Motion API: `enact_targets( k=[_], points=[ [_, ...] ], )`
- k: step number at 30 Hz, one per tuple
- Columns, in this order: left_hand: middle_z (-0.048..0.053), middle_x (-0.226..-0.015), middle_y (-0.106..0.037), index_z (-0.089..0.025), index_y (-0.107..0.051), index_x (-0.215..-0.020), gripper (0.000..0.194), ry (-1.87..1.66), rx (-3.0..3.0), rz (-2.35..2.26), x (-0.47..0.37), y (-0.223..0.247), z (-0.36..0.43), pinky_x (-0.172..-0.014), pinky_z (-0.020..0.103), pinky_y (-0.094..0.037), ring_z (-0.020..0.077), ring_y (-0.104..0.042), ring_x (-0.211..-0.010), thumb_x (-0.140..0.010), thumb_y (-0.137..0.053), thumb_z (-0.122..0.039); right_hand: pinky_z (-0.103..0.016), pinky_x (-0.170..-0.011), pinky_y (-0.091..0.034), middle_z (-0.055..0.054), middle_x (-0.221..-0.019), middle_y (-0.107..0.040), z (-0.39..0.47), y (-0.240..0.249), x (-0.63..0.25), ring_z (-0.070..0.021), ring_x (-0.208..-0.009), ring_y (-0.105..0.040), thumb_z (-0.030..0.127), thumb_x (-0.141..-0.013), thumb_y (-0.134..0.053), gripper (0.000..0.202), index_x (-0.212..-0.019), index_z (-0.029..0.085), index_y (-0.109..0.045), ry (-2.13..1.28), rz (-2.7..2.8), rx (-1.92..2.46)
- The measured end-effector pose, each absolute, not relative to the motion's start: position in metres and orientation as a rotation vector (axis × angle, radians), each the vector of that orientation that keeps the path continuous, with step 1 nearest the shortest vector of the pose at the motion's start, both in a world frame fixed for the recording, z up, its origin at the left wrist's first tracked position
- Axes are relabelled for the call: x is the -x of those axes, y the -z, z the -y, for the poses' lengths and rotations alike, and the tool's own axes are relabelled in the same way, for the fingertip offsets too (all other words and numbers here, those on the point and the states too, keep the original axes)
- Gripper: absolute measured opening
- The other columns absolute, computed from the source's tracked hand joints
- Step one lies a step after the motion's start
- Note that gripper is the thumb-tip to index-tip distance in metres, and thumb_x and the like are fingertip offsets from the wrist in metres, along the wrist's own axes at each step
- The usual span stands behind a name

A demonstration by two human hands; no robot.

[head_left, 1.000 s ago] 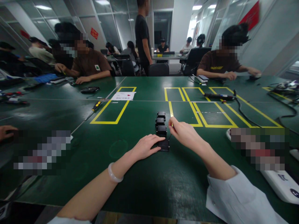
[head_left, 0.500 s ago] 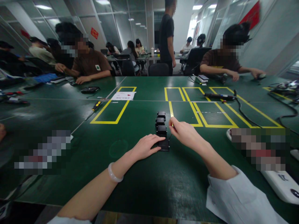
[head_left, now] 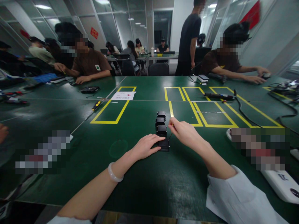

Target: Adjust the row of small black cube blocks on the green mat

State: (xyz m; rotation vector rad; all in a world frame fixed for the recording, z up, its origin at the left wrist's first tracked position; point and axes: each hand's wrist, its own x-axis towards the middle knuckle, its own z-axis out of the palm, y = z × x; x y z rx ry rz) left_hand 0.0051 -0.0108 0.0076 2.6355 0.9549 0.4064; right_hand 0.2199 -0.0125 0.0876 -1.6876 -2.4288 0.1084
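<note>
A row of small black blocks (head_left: 161, 129) with metal pins at their sides runs away from me on the green table. My left hand (head_left: 147, 144) has its thumb and fingers on the nearest black block (head_left: 164, 144), steadying it from the left. Closed in a pinch, my right hand (head_left: 183, 129) grips a screwdriver (head_left: 170, 136). Its thin dark shaft slants down to the right side of that block, and a bit of yellow shows at the fingers. Most of the handle is hidden by my fingers.
A yellow-and-black screwdriver (head_left: 96, 106) lies to the left, near a white paper (head_left: 123, 95). Yellow tape outlines (head_left: 104, 122) mark the table. On the right lie a black corded tool (head_left: 219, 97) and a white case (head_left: 280, 186). Co-workers sit across.
Both my hands stay almost where they were, the screwdriver's shaft showing a little more. The standing person has moved right, and the co-worker at right has brought their hands together.
</note>
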Motion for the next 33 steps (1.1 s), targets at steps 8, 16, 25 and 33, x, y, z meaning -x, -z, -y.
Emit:
enact_targets(
  k=[8,16,25,33],
  points=[
    [0.005,-0.121,-0.058,-0.028,-0.044,-0.135,0.042,-0.419,-2.633,-0.954,-0.0053,-0.0071,0.0109,-0.093,0.036,-0.044,0.0209,-0.055,-0.106,-0.094,-0.051,-0.033,-0.025,-0.055,-0.026,-0.004,-0.080,-0.066,0.0154,-0.0899,-0.2198,-0.0168,-0.068,-0.060,0.032,-0.097,-0.030,0.020,-0.102,0.021,-0.046,-0.130,2.425,1.665],
    [0.004,-0.122,-0.058,-0.028,-0.043,-0.135,0.042,-0.414,-2.631,-0.953,-0.0052,-0.0080,0.0106,-0.093,0.035,-0.043,0.0208,-0.054,-0.107,-0.094,-0.052,-0.032,-0.025,-0.053,-0.024,-0.004,-0.077,-0.066,0.0125,-0.0865,-0.2196,-0.0173,-0.066,-0.060,0.036,-0.097,-0.030,0.023,-0.101,0.021,-0.048,-0.087,2.420,1.683],
    [0.004,-0.122,-0.058,-0.028,-0.043,-0.135,0.042,-0.411,-2.625,-0.961,-0.0055,-0.0081,0.0105,-0.092,0.035,-0.043,0.0209,-0.054,-0.106,-0.094,-0.051,-0.032,-0.025,-0.055,-0.025,-0.004,-0.078,-0.066,0.0147,-0.0877,-0.2199,-0.0159,-0.066,-0.059,0.031,-0.096,-0.030,0.022,-0.104,0.020,-0.047,-0.107,2.416,1.665],
    [0.004,-0.122,-0.058,-0.028,-0.043,-0.135,0.043,-0.407,-2.632,-0.957,-0.0058,-0.0069,0.0105,-0.092,0.035,-0.044,0.0209,-0.054,-0.107,-0.093,-0.052,-0.032,-0.025,-0.053,-0.022,-0.004,-0.079,-0.067,0.0117,-0.0850,-0.2198,-0.0180,-0.068,-0.062,0.038,-0.098,-0.027,0.026,-0.102,0.021,-0.047,-0.045,2.430,1.719]
  ],
)
